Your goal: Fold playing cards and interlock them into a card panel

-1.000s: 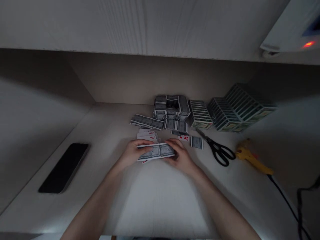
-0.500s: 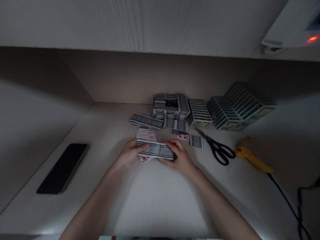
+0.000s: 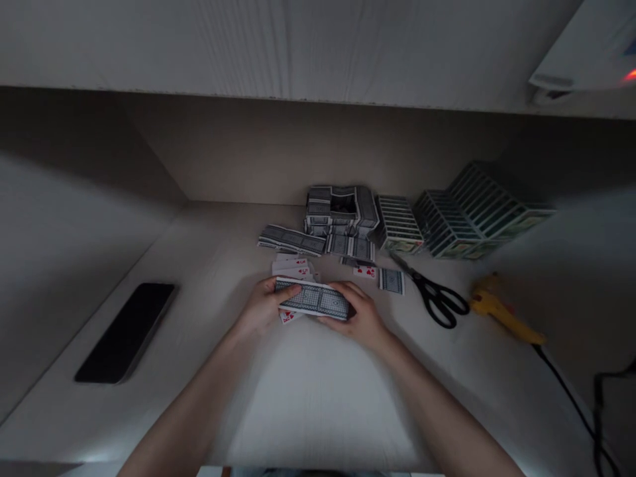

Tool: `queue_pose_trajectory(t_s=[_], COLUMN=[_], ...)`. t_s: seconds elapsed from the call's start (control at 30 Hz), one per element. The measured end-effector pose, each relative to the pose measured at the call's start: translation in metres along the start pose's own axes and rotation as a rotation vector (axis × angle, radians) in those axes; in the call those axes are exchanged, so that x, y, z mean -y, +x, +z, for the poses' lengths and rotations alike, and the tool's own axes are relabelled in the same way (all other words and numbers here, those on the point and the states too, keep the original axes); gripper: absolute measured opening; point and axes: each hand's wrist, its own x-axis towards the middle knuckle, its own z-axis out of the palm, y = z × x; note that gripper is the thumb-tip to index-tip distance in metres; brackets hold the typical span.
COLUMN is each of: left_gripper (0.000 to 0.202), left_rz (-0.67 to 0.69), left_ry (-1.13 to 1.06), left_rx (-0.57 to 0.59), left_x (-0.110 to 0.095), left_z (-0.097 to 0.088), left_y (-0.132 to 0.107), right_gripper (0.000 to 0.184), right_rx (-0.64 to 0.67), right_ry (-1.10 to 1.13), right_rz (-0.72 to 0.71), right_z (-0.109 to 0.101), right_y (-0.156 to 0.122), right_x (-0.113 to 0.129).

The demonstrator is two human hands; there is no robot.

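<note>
Stack of playing cards (image 3: 313, 299), patterned grey-blue backs up, held level at lower centre of frame, pinched at short ends by left hand (image 3: 263, 307) and right hand (image 3: 362, 317). Face-up red-suited cards (image 3: 291, 268) lie just above it.

Desk (image 3: 308, 397), playing cards (image 3: 342, 212), scissors (image 3: 437, 301), phone (image 3: 126, 333), glue gun (image 3: 504, 317)

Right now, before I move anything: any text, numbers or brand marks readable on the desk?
No word or brand can be read.
Held deck: patterned backs, no text visible.
Loose face-up card: red hearts, index too small to read.
Fanned cards: red indices, too blurred to read.
Stacked card packs: printed ends, too blurred to read.
</note>
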Motion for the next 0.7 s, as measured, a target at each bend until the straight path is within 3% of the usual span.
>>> queue_pose_trajectory(t_s=[0.3,0.5,0.7], left_gripper=[0.03,0.029,0.03], left_rz=[-0.019,0.047,0.102], left_ry=[0.081,0.252,0.351], left_rx=[-0.017,-0.049,0.001], left_x=[0.012,0.014,0.01], left_z=[0.004,0.002,0.001], left_y=[0.001,0.003,0.002], right_gripper=[0.053,0.054,0.054], right_rx=[0.044,0.045,0.032], right_ry=[-0.049,-0.082,-0.105], right_rz=[-0.017,-0.023,-0.01], right_z=[0.003,0.004,0.004], right_y=[-0.002,-0.002,-0.003], right_x=[0.0,-0.001,0.0])
